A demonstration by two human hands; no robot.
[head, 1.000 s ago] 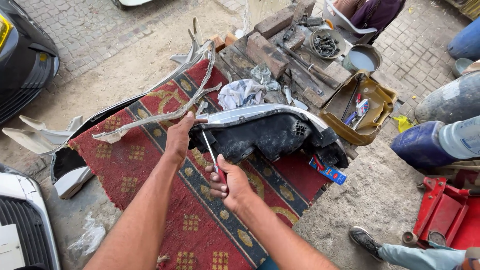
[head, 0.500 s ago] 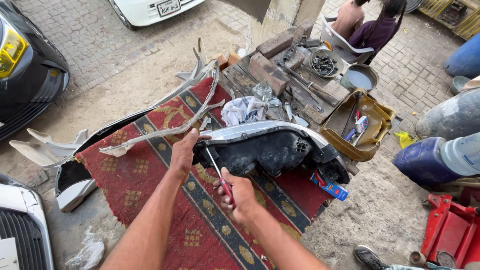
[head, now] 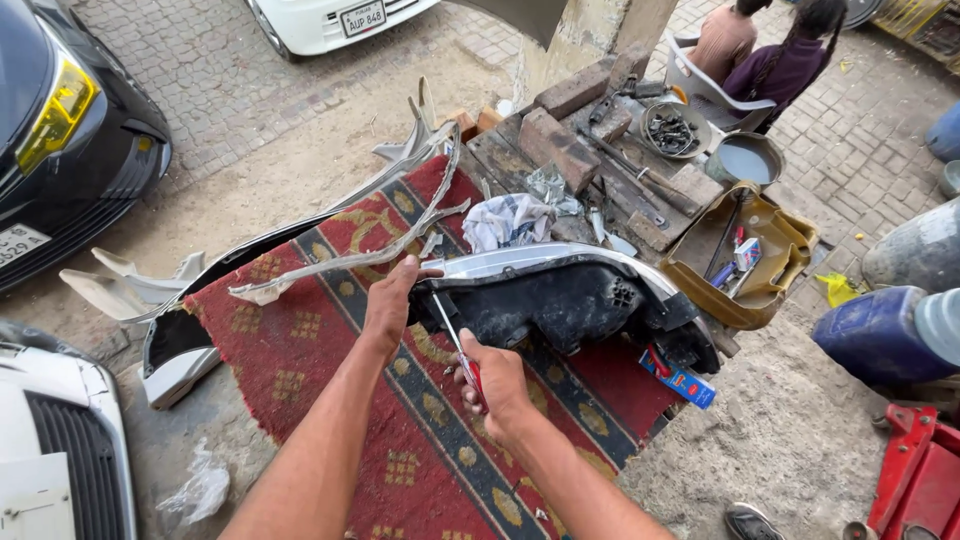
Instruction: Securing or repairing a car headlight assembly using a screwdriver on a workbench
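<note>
A black car headlight housing point(head: 575, 295) with a silver upper rim lies on a red patterned rug point(head: 300, 350). My left hand point(head: 392, 300) grips the housing's left end. My right hand point(head: 495, 380) holds a screwdriver point(head: 455, 345) with a red handle, its metal shaft pointing up toward the housing's left edge beside my left hand. A long thin trim strip point(head: 350, 255) lies across the rug above my left hand.
A wooden board with bricks point(head: 560, 130), tools, a rag point(head: 510, 220) and a yellow tray point(head: 745, 260) stands behind. A blue barrel point(head: 880, 330) and red jack point(head: 920, 480) are right. Cars surround the left and top. Two people sit at the far right top. A small box point(head: 680, 378) lies by the housing.
The view has shifted, so the cars at the top show more. My right hand with the screwdriver stays at the housing's left end, and my left hand keeps its grip.
</note>
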